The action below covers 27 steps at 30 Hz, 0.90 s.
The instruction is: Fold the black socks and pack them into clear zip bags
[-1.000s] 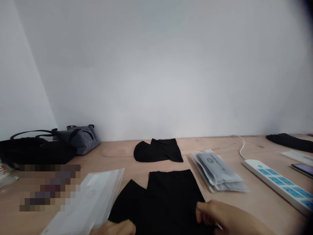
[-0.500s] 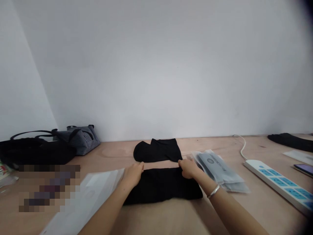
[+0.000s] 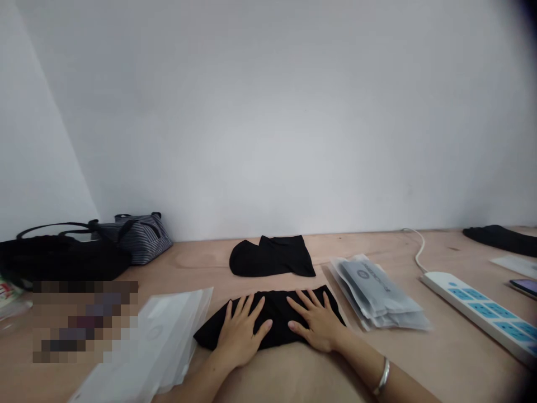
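Note:
A black folded cloth (image 3: 274,319) lies on the wooden table in front of me; its exact kind is not clear. My left hand (image 3: 242,333) rests flat on its left part, fingers spread. On the right part, my right hand (image 3: 316,322) also presses flat with fingers apart, a silver bracelet on that wrist. Behind them lies a second black cloth piece (image 3: 272,256), with a rounded left end and a notch in its upper edge. Neither hand touches it.
Frosted zip bags (image 3: 155,336) are stacked at left, and filled printed bags (image 3: 377,291) at right. Further right are a power strip (image 3: 482,313), a phone (image 3: 524,286) and black fabric (image 3: 501,239). A striped bag (image 3: 145,240) and a black bag (image 3: 62,257) stand back left.
Both hands have let go of the far edge of the near cloth, come closer to me and spread flat on it. The cloth's outline has shifted, its left corner now further left.

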Each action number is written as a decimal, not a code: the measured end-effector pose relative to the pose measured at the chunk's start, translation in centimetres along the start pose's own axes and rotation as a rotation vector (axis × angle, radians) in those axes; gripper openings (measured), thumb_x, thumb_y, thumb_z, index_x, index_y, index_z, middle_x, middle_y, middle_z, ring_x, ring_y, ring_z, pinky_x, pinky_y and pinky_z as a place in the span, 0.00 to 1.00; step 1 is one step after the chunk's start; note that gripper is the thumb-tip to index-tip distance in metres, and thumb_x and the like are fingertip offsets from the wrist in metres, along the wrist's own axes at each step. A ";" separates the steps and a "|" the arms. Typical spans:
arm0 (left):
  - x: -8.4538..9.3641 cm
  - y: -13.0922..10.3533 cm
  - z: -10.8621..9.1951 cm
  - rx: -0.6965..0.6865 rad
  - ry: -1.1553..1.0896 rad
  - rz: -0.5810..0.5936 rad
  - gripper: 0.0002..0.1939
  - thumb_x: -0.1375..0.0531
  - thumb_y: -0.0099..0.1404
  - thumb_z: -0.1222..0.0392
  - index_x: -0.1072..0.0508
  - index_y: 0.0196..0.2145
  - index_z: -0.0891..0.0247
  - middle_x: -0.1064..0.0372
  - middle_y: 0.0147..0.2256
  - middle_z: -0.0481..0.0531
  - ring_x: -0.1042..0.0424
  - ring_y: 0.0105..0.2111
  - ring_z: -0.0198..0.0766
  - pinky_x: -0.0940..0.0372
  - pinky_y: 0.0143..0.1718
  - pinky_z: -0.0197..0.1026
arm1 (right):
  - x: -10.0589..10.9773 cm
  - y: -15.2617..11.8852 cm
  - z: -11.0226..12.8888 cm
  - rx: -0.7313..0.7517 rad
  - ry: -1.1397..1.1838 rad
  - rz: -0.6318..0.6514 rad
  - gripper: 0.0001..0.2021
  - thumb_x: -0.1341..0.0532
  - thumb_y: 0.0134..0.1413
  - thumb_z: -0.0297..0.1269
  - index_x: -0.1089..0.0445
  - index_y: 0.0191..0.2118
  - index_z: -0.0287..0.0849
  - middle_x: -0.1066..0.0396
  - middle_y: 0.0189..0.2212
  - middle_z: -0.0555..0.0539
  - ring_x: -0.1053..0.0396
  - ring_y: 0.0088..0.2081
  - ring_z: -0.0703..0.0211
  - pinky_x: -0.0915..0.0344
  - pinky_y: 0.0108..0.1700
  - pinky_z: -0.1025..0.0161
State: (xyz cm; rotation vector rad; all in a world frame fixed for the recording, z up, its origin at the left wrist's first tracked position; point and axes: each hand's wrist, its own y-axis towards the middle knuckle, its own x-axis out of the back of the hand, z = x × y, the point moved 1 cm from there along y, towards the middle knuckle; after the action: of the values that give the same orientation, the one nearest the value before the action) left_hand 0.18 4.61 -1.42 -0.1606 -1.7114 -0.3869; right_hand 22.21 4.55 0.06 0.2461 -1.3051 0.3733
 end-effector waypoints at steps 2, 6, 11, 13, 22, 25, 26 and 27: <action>0.8 0.1 0.0 0.025 -0.003 -0.027 0.27 0.58 0.64 0.42 0.46 0.57 0.55 0.52 0.59 0.54 0.56 0.59 0.48 0.60 0.56 0.57 | 0.3 0.1 0.3 -0.008 0.003 -0.006 0.32 0.60 0.52 0.61 0.55 0.60 0.52 0.62 0.62 0.45 0.69 0.61 0.39 0.73 0.53 0.34; 3.1 -0.1 0.9 0.135 0.031 -0.133 0.20 0.58 0.66 0.56 0.40 0.54 0.59 0.41 0.52 0.54 0.44 0.53 0.42 0.51 0.53 0.47 | 1.1 0.4 2.5 0.066 -0.011 -0.141 0.31 0.60 0.55 0.57 0.48 0.58 0.44 0.60 0.61 0.40 0.67 0.61 0.44 0.73 0.56 0.39; 3.8 -0.5 3.1 0.278 0.048 -0.091 0.23 0.53 0.57 0.71 0.38 0.50 0.66 0.38 0.45 0.60 0.36 0.45 0.45 0.42 0.44 0.45 | 0.3 1.8 6.2 0.203 0.059 -0.167 0.28 0.62 0.58 0.52 0.52 0.59 0.43 0.56 0.60 0.43 0.64 0.61 0.51 0.70 0.57 0.43; 3.7 -0.6 3.4 0.313 0.042 -0.068 0.24 0.53 0.56 0.71 0.38 0.51 0.66 0.38 0.45 0.60 0.36 0.44 0.46 0.41 0.43 0.45 | -0.4 2.4 6.9 0.201 0.075 -0.090 0.31 0.62 0.56 0.56 0.55 0.61 0.44 0.58 0.61 0.43 0.66 0.61 0.47 0.70 0.56 0.39; 4.9 -1.4 4.9 0.383 -0.132 0.058 0.21 0.46 0.53 0.60 0.36 0.46 0.67 0.31 0.39 0.63 0.31 0.39 0.54 0.38 0.37 0.51 | -1.4 2.7 6.7 0.152 0.064 -0.024 0.36 0.62 0.51 0.63 0.60 0.61 0.49 0.62 0.62 0.45 0.69 0.61 0.43 0.76 0.52 0.31; 5.8 -1.7 5.9 0.326 -0.247 0.094 0.19 0.46 0.49 0.65 0.34 0.42 0.60 0.29 0.38 0.52 0.29 0.38 0.43 0.37 0.37 0.40 | -1.3 2.8 6.7 0.154 0.063 -0.014 0.37 0.61 0.50 0.64 0.60 0.61 0.49 0.61 0.61 0.45 0.68 0.61 0.42 0.77 0.51 0.30; 6.0 -1.7 6.1 0.318 -0.293 0.074 0.19 0.46 0.49 0.66 0.35 0.42 0.59 0.28 0.37 0.50 0.29 0.37 0.40 0.37 0.36 0.38 | -1.3 2.9 6.7 0.155 0.063 -0.016 0.37 0.61 0.49 0.64 0.60 0.61 0.49 0.61 0.61 0.45 0.68 0.61 0.42 0.77 0.51 0.30; 6.2 -1.6 6.2 0.325 -0.349 0.034 0.19 0.47 0.49 0.67 0.36 0.42 0.58 0.28 0.37 0.49 0.28 0.35 0.38 0.36 0.35 0.37 | -1.3 3.0 6.8 0.156 0.063 -0.020 0.37 0.61 0.49 0.64 0.60 0.61 0.50 0.61 0.61 0.45 0.68 0.61 0.42 0.77 0.51 0.30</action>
State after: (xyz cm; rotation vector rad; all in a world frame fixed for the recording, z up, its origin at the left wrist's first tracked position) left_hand -7.18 4.55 3.60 -0.0191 -2.0866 -0.0512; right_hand 14.62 4.55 0.37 0.3751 -1.2121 0.4633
